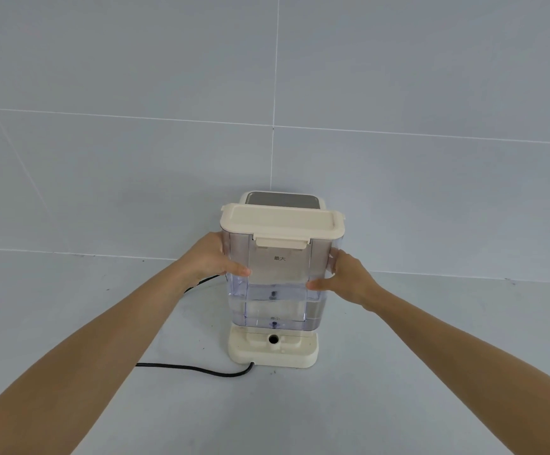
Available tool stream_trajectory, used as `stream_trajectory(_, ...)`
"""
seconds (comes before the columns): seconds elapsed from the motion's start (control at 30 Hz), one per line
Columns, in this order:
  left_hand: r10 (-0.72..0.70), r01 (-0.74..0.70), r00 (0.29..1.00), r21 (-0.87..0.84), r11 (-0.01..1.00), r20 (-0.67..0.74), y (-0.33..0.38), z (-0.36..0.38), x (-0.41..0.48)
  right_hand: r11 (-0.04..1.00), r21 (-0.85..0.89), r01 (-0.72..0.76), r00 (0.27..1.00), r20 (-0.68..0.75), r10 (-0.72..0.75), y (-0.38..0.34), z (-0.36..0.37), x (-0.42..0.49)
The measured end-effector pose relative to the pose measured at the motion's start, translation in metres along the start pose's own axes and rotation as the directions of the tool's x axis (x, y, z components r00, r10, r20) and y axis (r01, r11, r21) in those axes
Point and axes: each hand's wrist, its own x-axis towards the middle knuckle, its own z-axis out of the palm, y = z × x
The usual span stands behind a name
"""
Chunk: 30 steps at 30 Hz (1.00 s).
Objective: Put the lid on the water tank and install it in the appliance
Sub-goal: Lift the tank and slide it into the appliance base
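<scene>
A clear plastic water tank stands upright over the cream base of the appliance; water fills about its lower third. A cream lid sits on top of the tank. My left hand grips the tank's left side, thumb on its front. On the tank's right side my right hand holds on in the same way. A round port shows in the appliance base just below the tank's bottom. The appliance's grey top panel shows behind the lid.
A black power cord runs left from the appliance base across the pale floor. A second stretch of cord shows behind my left wrist. A grey tiled wall stands close behind the appliance.
</scene>
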Motion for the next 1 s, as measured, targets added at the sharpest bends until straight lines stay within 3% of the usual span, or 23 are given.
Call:
stream_trajectory(0.3, 0.049, -0.048, 0.999, 0.021, 0.999, -0.009, -0.008, 0.005, 0.001, 0.999, -0.04, -0.02, 1.0, 0.001, 0.02, 0.004, 0.006, -0.001)
stream_trajectory(1.0, 0.012, -0.01, 0.999, 0.059, 0.998, -0.031, -0.032, 0.02, 0.002, 0.998, -0.04, -0.041, 0.999, 0.025, 0.042, 0.018, 0.024, -0.006)
